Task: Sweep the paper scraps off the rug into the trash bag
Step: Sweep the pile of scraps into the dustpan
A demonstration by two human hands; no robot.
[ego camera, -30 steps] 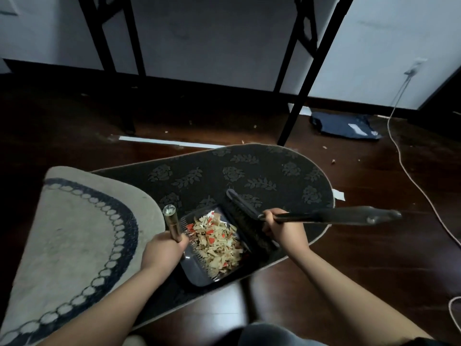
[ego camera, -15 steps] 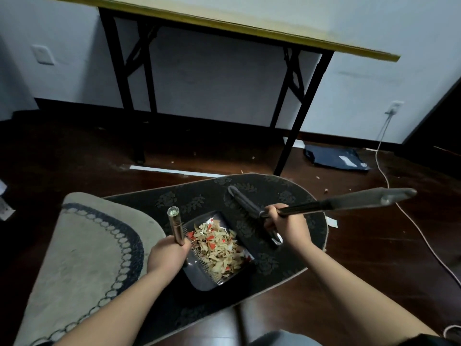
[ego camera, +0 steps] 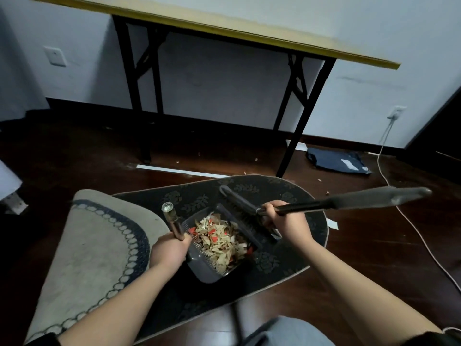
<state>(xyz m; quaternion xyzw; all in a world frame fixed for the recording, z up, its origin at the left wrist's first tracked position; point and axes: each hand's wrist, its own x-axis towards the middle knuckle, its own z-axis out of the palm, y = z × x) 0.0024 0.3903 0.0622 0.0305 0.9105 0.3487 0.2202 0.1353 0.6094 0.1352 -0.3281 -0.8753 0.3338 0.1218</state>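
I see the left hand (ego camera: 167,251) with fingers curled round the dustpan (ego camera: 199,267) handle; right hand (ego camera: 283,222) gripping the brush (ego camera: 245,212) handle; scraps (ego camera: 220,239) piled in the dustpan, on the dark rug (ego camera: 282,260).

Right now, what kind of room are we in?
Probably a room in a home, though that is a guess: dark wood floor, a patterned dark rug overlapping a beige mat, and a folding table against a white wall with a socket.
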